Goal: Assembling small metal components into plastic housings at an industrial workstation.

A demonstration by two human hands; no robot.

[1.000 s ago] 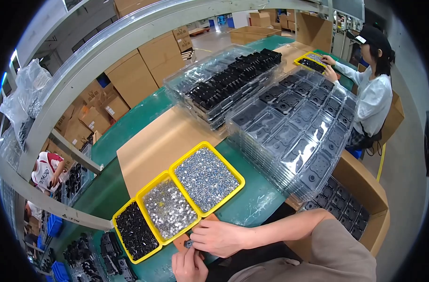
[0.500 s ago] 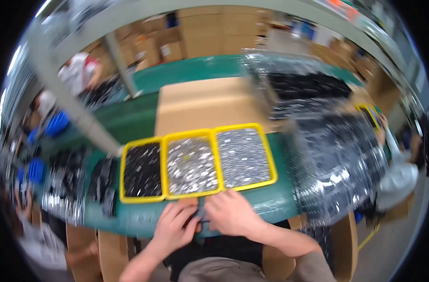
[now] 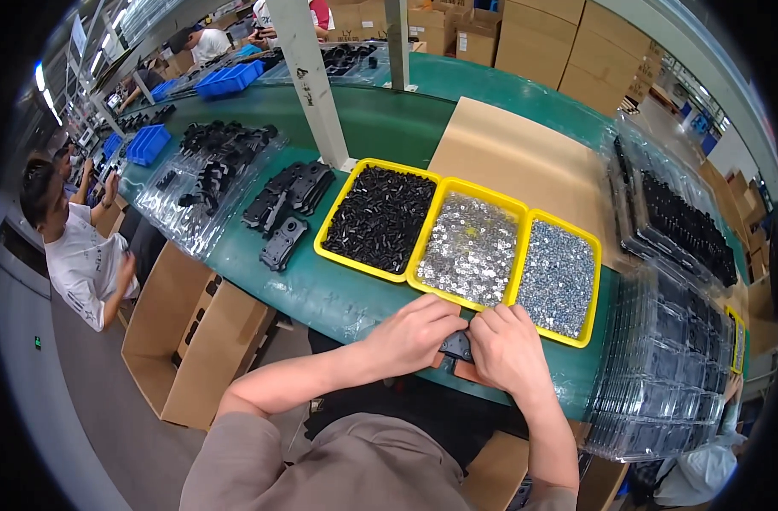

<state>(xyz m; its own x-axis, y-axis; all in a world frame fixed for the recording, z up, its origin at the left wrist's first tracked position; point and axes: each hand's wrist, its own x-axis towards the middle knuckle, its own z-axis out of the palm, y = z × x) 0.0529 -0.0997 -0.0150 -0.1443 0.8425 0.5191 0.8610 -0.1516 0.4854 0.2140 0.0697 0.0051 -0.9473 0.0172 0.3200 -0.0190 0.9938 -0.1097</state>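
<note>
A small dark grey plastic part (image 3: 455, 345) sits between my hands at the bench's near edge, mostly covered by fingers. My left hand (image 3: 416, 335) closes on its left side, thumb and fingertips pressed together. From the right, my right hand (image 3: 507, 351) grips it with bent fingers. Reddish-brown blocks (image 3: 470, 372) show just under the part. Just beyond are three yellow trays: one with black cylindrical pieces (image 3: 380, 220), one with silver washer-like pieces (image 3: 467, 247), one with small silver-blue metal pieces (image 3: 561, 277). Whether a tiny piece is in my fingertips is hidden.
Black moulded parts (image 3: 288, 200) lie left of the trays, with more on clear plastic sheets (image 3: 206, 192). Stacked clear blister trays (image 3: 662, 366) stand at right. A cardboard sheet (image 3: 517, 170) lies behind. A white-grey post (image 3: 308, 85) rises from the bench. A co-worker (image 3: 86, 243) sits at left.
The view has swung left, so the bench and trays appear shifted right and tilted, and the picture is sharper. Both hands stay together at the dark part near the bench edge.
</note>
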